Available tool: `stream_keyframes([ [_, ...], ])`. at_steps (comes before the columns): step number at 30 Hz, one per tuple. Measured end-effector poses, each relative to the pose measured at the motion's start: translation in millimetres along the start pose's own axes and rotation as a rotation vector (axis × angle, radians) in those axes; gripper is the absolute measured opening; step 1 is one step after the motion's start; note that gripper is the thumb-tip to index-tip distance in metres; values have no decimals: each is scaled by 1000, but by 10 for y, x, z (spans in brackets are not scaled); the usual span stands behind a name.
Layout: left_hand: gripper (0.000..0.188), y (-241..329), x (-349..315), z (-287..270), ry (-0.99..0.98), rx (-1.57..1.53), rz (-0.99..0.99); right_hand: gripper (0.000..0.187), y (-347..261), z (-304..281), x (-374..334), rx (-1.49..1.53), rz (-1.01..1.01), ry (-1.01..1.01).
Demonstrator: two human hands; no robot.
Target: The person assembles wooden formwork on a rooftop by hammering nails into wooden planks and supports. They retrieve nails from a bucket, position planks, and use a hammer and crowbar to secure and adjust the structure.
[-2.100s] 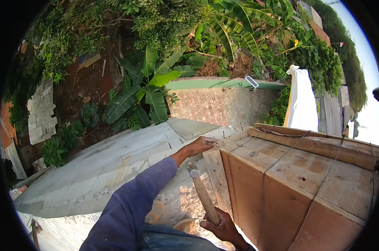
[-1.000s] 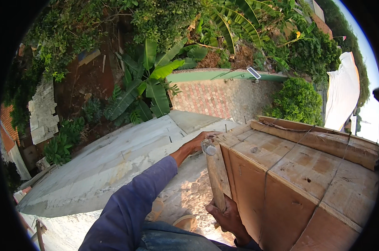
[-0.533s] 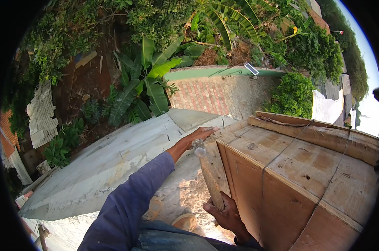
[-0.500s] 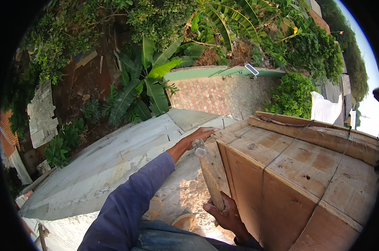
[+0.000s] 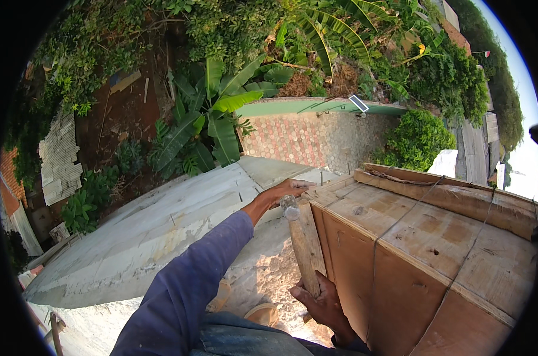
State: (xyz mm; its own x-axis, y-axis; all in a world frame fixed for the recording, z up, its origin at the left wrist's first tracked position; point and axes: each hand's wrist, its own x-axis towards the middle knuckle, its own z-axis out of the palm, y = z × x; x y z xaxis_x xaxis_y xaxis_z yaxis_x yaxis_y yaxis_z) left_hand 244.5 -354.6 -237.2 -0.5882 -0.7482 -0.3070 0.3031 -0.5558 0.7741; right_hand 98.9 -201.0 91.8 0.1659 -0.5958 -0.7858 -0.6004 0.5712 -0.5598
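My right hand (image 5: 323, 302) grips the wooden handle of a hammer (image 5: 305, 249). The hammer stands nearly upright, its worn metal head (image 5: 290, 207) just below my left hand and close to the corner of a wooden formwork box (image 5: 393, 255). With the arm stretched forward, my left hand (image 5: 285, 191) is at the box's near-left top corner, its fingers bent together against the wood. Whatever may be between those fingertips is too small to make out. Two wires (image 5: 376, 261) run over the box's planks and down its brown side panel.
I am high up beside a grey concrete slab (image 5: 180, 219) with short metal rods (image 5: 240, 196) sticking out. My sandalled feet (image 5: 262, 313) are on rough masonry. Far below lie a paved yard (image 5: 287, 139), a green wall (image 5: 281, 107), banana plants (image 5: 221, 130) and roofs.
The hammer head has shifted slightly right, toward the box corner. My left hand stays at the corner. Beyond the box, the white sheet has dropped lower. The whole view has tilted a little.
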Motion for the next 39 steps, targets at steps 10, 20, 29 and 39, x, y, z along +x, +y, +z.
stream_keyframes([
  [10, 47, -8, -52, 38, 14, -59, -31, 51, -6, -1, -10, -21, -29, -29],
  [20, 48, -117, -54, 37, 22, -146, -19, 54, -288, 137, -12, 156, 68, -31],
  [29, 60, -292, 123, 38, 74, -164, -143, 36, -429, 190, -49, 334, 92, 1],
  [39, 57, 165, -197, 271, 372, -249, -22, 41, -396, 171, -170, 233, 158, 25],
])
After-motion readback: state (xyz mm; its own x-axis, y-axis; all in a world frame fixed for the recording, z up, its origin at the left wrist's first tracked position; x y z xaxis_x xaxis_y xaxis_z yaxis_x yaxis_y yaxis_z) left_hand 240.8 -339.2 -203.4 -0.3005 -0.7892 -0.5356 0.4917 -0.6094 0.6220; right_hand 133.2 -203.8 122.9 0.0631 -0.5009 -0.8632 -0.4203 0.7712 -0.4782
